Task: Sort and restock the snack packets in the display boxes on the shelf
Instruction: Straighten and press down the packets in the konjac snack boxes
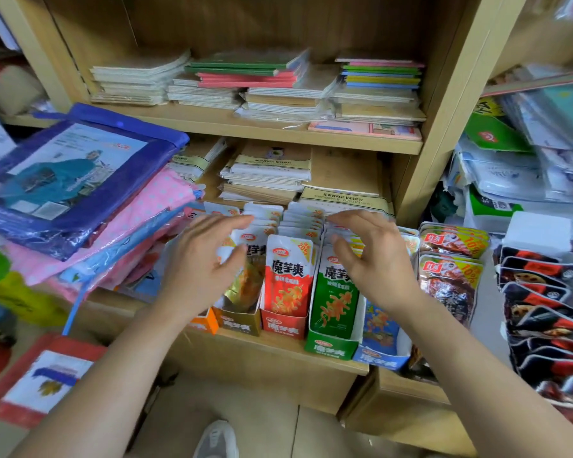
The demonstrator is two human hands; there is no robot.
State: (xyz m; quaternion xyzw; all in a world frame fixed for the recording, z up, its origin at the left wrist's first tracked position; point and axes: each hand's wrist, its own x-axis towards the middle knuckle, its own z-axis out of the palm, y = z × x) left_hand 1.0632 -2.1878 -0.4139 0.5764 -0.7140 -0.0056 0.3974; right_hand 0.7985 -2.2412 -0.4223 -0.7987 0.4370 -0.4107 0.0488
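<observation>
Several narrow display boxes stand side by side on the lower shelf: a gold-brown box [237,322], a red box [283,325], a green box [329,347] and a blue box [379,357]. Each holds upright snack packets, among them red packets [290,276] and green packets [334,302]. My left hand [202,262] hovers over the gold packets [245,287], fingers spread and slightly bent, holding nothing. My right hand [374,259] is over the green and blue rows, fingers loosely bent above the packet tops, gripping nothing.
Brown meat-snack packets [450,279] and black-and-red packets [540,292] lie to the right. A pile of bagged raincoats [76,180] overhangs the shelf at left. Stacked notebooks [268,84] fill the shelves above. A wooden shelf post [444,110] rises at right.
</observation>
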